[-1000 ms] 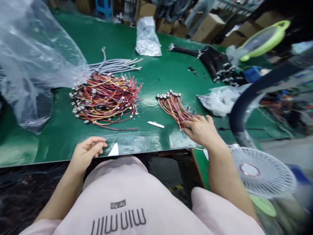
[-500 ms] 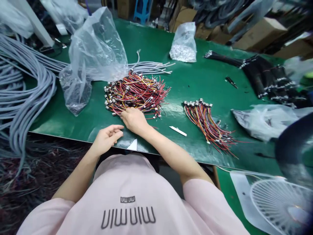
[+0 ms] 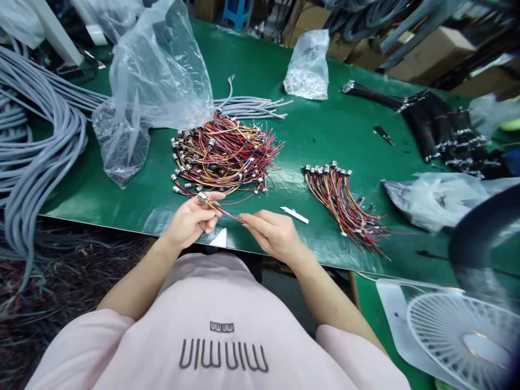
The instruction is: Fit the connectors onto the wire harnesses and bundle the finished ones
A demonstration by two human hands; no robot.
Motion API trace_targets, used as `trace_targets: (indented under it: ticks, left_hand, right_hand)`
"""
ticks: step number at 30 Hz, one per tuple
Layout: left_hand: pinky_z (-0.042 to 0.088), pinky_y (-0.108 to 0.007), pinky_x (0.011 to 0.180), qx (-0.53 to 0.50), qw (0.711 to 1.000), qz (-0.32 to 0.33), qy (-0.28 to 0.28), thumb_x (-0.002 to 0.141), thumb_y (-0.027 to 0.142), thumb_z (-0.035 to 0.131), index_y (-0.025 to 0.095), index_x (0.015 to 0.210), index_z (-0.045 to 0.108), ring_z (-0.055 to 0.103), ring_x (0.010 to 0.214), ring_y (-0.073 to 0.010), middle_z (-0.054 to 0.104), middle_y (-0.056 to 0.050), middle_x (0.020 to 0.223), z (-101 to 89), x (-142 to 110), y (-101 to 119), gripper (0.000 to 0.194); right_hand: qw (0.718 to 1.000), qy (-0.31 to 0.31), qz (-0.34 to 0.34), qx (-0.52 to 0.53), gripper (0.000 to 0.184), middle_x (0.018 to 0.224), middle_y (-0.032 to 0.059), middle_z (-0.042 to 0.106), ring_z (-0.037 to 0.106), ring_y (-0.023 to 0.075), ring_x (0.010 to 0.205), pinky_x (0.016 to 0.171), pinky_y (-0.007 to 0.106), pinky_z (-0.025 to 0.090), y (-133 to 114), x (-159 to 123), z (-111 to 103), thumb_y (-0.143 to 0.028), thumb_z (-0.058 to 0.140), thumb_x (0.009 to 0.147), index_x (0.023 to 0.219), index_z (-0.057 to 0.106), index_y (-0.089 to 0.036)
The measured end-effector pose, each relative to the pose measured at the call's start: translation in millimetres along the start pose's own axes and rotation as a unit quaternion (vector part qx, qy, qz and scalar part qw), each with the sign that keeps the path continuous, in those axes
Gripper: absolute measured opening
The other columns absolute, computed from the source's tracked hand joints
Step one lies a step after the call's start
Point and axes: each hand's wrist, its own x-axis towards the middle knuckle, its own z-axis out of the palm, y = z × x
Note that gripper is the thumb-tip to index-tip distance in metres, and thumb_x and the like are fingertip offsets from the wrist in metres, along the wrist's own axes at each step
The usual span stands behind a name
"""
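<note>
My left hand (image 3: 192,219) pinches the metal connector end of a short red, yellow and black wire lead (image 3: 225,211), just in front of the big loose pile of the same leads (image 3: 221,154) on the green table (image 3: 122,189). My right hand (image 3: 273,233) pinches the other end of that lead, so the wire stretches between both hands above the table's front edge. A smaller, neatly aligned bundle of leads (image 3: 341,203) lies to the right of my right hand.
A white strip (image 3: 294,214) lies by my right hand. A crumpled clear plastic bag (image 3: 150,86) and grey cables (image 3: 36,141) sit at left. A small bag of parts (image 3: 307,67), black cable bundles (image 3: 442,130), another clear bag (image 3: 439,197) and a white fan (image 3: 459,336) are at right.
My right hand left the big pile with one lead and drew back toward me. My left hand rose and took the lead's connector end. A second ago the right hand rested on the small bundle.
</note>
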Motion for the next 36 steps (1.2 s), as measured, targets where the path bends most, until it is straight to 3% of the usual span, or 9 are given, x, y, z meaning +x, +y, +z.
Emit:
trace_targets:
  ticks: [6,9,12,14,17,22,26,31,36]
  left_hand:
    - [0.046,-0.022,0.048,0.003,1.0,0.011,0.004,0.07,0.034,0.077,0.016,0.082,0.065,0.056,0.053,-0.011,0.06,0.0,0.062,4.0,-1,-4,0.025]
    - [0.049,-0.028,0.049,0.06,0.995,0.009,-0.074,0.063,0.038,0.08,0.017,0.072,0.067,0.061,0.056,-0.0165,0.064,-0.004,0.069,-11.6,-9,4,0.026]
    - [0.055,-0.039,0.065,0.2,0.941,-0.12,-0.247,0.061,0.04,0.081,0.015,0.093,0.076,0.069,0.071,-0.027,0.073,-0.015,0.086,-18.0,-14,11,0.041]
    - [0.054,-0.041,0.078,0.267,0.902,-0.188,-0.284,0.066,0.037,0.079,0.02,0.116,0.07,0.069,0.09,-0.0312,0.073,-0.015,0.101,-7.4,-14,9,0.054]
    - [0.051,-0.032,0.07,0.325,0.876,-0.185,-0.305,0.079,0.041,0.067,0.019,0.096,0.074,0.066,0.077,-0.0223,0.073,-0.01,0.085,21.8,-12,-7,0.029]
    - [0.019,-0.02,0.04,0.209,0.936,-0.189,-0.209,0.083,0.059,0.058,0.014,0.084,0.069,0.026,0.036,-0.0064,0.041,0.006,0.04,38.7,-7,-28,0.046]
    - [0.017,-0.022,0.038,0.1,0.952,-0.21,-0.198,0.079,0.056,0.065,0.015,0.083,0.07,0.02,0.034,-0.0064,0.032,0.008,0.036,27.3,-5,-26,0.042]
    - [0.019,-0.023,0.042,0.155,0.923,-0.218,-0.277,0.084,0.059,0.058,0.013,0.089,0.072,0.024,0.036,-0.0064,0.039,0.005,0.039,27.5,0,-31,0.048]
    - [0.023,-0.022,0.045,0.291,0.88,-0.196,-0.322,0.092,0.055,0.047,0.014,0.102,0.069,0.032,0.043,-0.008,0.045,0.005,0.047,36.2,-1,-31,0.048]
  right_hand:
    - [0.993,-0.073,0.071,0.051,0.028,0.082,0.005,0.069,0.061,0.0135,0.069,0.063,0.025,0.045,9,-23,-34,-0.023,0.046,0.097,0.12,0.062,-0.017]
    - [0.994,-0.087,0.061,0.034,0.026,0.079,0.0038,0.068,0.059,0.0131,0.07,0.068,0.026,0.043,14,-29,-55,-0.019,0.045,0.097,0.114,0.064,-0.017]
    - [0.992,-0.122,0.005,-0.035,0.025,0.07,0.0026,0.063,0.052,0.0144,0.067,0.07,0.031,0.036,6,-27,-61,-0.016,0.044,0.097,0.103,0.068,-0.017]
    - [0.985,-0.166,-0.016,-0.055,0.025,0.068,0.0027,0.061,0.049,0.0152,0.066,0.069,0.033,0.032,-4,-19,-54,-0.018,0.044,0.097,0.098,0.068,-0.017]
    - [0.979,-0.198,-0.01,-0.039,0.024,0.073,0.0058,0.062,0.05,0.0169,0.071,0.069,0.033,0.034,-16,-7,-41,-0.021,0.044,0.097,0.092,0.067,-0.013]
    - [0.993,0.009,0.114,0.01,0.031,0.121,0.0134,0.059,0.051,0.0288,0.115,0.093,0.047,0.042,-7,-22,-61,-0.029,0.052,0.092,0.121,0.061,-0.023]
    - [0.908,0.269,0.307,0.102,0.017,0.086,0.0082,0.065,0.062,0.0251,0.088,0.078,0.043,0.051,0,-56,-71,-0.035,0.059,0.088,0.093,0.071,-0.025]
    - [0.788,0.07,0.381,0.478,0.029,0.067,-0.0004,0.062,0.057,0.0101,0.051,0.05,0.025,0.047,-3,-61,-33,-0.045,0.064,0.083,0.094,0.07,-0.018]
    - [0.694,0.112,0.391,0.594,0.046,0.058,-0.0054,0.056,0.048,0.0055,0.04,0.04,0.018,0.038,-1,-45,-18,-0.054,0.067,0.078,0.105,0.066,-0.017]
